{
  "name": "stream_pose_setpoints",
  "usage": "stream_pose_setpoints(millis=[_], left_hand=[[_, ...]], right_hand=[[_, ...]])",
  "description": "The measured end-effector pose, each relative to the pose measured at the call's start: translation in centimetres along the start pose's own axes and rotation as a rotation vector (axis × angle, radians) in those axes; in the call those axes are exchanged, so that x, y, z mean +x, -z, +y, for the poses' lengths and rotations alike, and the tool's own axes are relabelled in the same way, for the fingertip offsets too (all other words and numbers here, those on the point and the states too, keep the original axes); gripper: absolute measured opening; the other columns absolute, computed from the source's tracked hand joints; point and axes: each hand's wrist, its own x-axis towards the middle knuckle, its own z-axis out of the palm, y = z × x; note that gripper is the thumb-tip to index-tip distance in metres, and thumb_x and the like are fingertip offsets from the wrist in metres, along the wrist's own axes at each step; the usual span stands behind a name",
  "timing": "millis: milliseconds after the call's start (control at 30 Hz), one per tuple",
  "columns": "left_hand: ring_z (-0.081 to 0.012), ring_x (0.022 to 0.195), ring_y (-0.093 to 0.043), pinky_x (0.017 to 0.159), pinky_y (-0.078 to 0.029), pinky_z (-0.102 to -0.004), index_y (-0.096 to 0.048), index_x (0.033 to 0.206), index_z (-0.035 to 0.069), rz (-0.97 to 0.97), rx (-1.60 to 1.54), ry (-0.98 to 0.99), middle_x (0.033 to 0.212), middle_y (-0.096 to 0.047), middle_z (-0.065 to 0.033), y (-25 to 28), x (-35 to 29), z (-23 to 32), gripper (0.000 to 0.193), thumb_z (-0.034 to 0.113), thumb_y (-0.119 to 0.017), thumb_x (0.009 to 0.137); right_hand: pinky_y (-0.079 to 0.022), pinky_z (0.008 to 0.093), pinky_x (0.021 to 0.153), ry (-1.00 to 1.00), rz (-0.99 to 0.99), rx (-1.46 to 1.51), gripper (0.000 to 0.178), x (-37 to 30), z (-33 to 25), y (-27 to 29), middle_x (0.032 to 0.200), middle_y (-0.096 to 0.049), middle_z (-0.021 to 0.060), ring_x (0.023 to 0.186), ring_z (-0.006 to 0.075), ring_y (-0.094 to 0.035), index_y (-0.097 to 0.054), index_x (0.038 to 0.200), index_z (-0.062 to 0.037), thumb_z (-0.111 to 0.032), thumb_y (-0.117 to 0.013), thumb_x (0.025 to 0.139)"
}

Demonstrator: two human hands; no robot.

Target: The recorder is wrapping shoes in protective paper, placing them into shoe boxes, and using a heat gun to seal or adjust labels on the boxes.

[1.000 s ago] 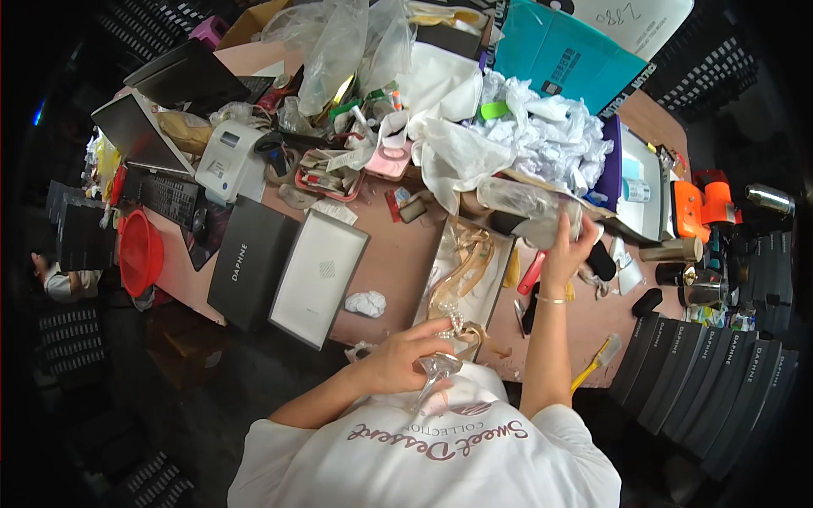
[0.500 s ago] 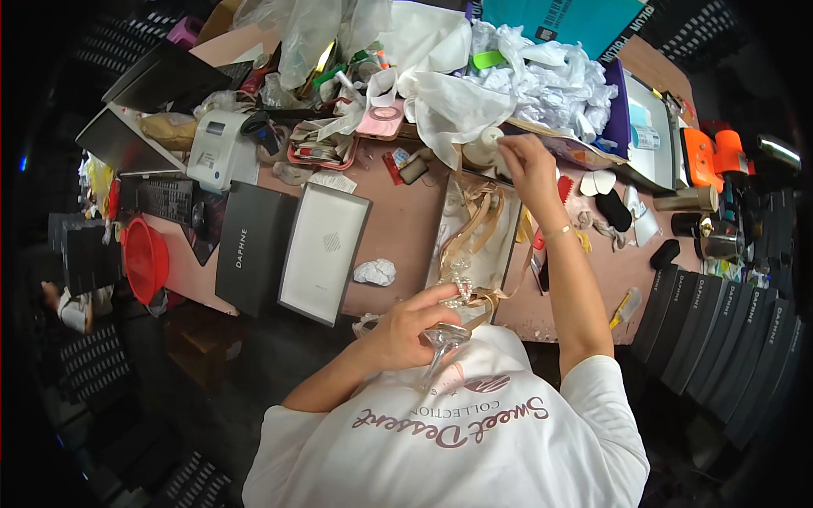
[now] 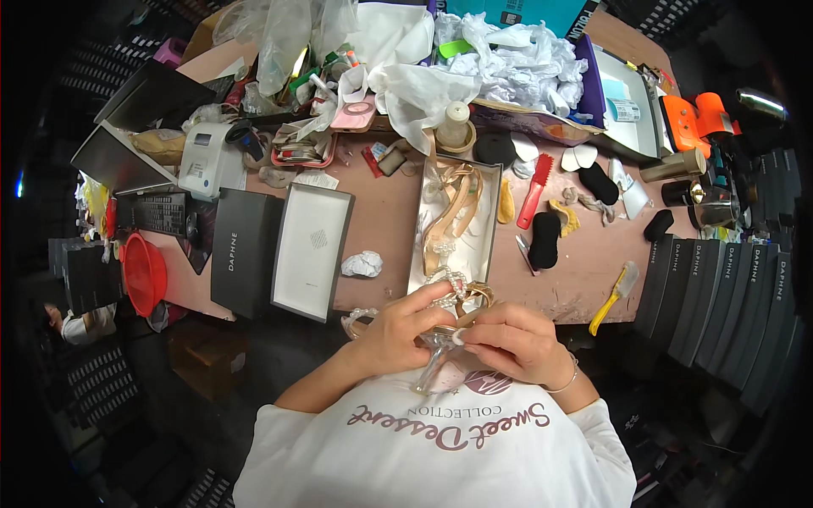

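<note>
Close to my chest, my left hand [image 3: 405, 332] is wrapped round a high-heeled sandal with pearl straps and a clear heel [image 3: 435, 364]. My right hand [image 3: 518, 343] pinches a small white piece, perhaps a wad of cotton or cloth, against the sandal beside the heel. Fingers cover most of the sole. Just beyond my hands lies a grey shoebox [image 3: 486, 245] holding tan ribbon straps [image 3: 456, 207] and pearls. Another strappy item [image 3: 359, 322], seemingly the second sandal, shows at the table edge left of my left hand.
A white-capped bottle [image 3: 456, 131] stands behind the shoebox. To the right lie a red brush [image 3: 536, 190], black pads [image 3: 546, 240] and a yellow-handled scraper [image 3: 611, 300]. An open box lid [image 3: 312, 254] and crumpled paper [image 3: 362, 264] are left. Stacked shoeboxes [image 3: 720, 296] stand far right.
My right hand has come down from the bottle behind the shoebox to the sandal, with a small white piece in its fingers. My left hand keeps hold of the sandal. The view has shifted slightly.
</note>
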Motion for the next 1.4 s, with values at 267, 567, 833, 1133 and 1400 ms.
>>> stream_pose_setpoints(millis=[267,567,833,1133,1400], left_hand=[[-0.0303,0.096,-0.065,0.069,-0.056,-0.0332,-0.063,0.098,0.004,-0.041,0.000,0.003,0.133,-0.051,-0.0169,0.3,-0.2,0.8,0.033,0.000,-0.073,0.067],[-0.0303,0.095,-0.066,0.068,-0.056,-0.0321,-0.063,0.099,0.004,-0.048,0.007,0.020,0.133,-0.052,-0.0176,0.2,-0.6,0.5,0.033,-0.001,-0.072,0.067],[-0.0317,0.100,-0.065,0.071,-0.056,-0.0326,-0.063,0.100,0.003,-0.070,0.012,0.016,0.133,-0.052,-0.0187,0.2,-0.6,0.8,0.034,-0.001,-0.072,0.067],[-0.0312,0.102,-0.064,0.071,-0.056,-0.0318,-0.064,0.099,0.004,-0.100,0.008,0.040,0.134,-0.051,-0.0185,0.1,-0.4,0.8,0.032,0.000,-0.073,0.068],[-0.0320,0.103,-0.064,0.072,-0.056,-0.0325,-0.064,0.100,0.004,-0.098,-0.010,0.029,0.135,-0.050,-0.0201,0.1,-0.5,0.5,0.034,0.001,-0.074,0.068]], right_hand=[[-0.050,0.0325,0.062,0.143,-0.122,-0.261,0.033,0.4,-1.0,-0.1,0.088,-0.059,0.0084,0.075,0.0227,-0.060,-0.065,0.100,0.0002,-0.008,-0.069,0.068],[-0.049,0.0331,0.062,0.128,-0.117,-0.263,0.030,-1.2,-0.9,0.0,0.088,-0.059,0.0086,0.074,0.0230,-0.059,-0.064,0.099,0.0009,-0.008,-0.067,0.070],[-0.049,0.0332,0.062,0.176,-0.157,-0.262,0.031,0.2,-1.2,-0.1,0.089,-0.059,0.0082,0.076,0.0219,-0.060,-0.062,0.099,0.0005,-0.009,-0.068,0.071],[-0.051,0.0333,0.067,0.143,-0.188,-0.243,0.032,0.6,-1.6,0.1,0.092,-0.060,0.0086,0.079,0.0228,-0.061,-0.062,0.102,0.0005,-0.008,-0.067,0.071],[-0.051,0.0343,0.067,0.109,-0.204,-0.253,0.032,-1.0,-1.5,0.6,0.090,-0.059,0.0084,0.079,0.0234,-0.060,-0.062,0.102,0.0008,-0.008,-0.066,0.072]])
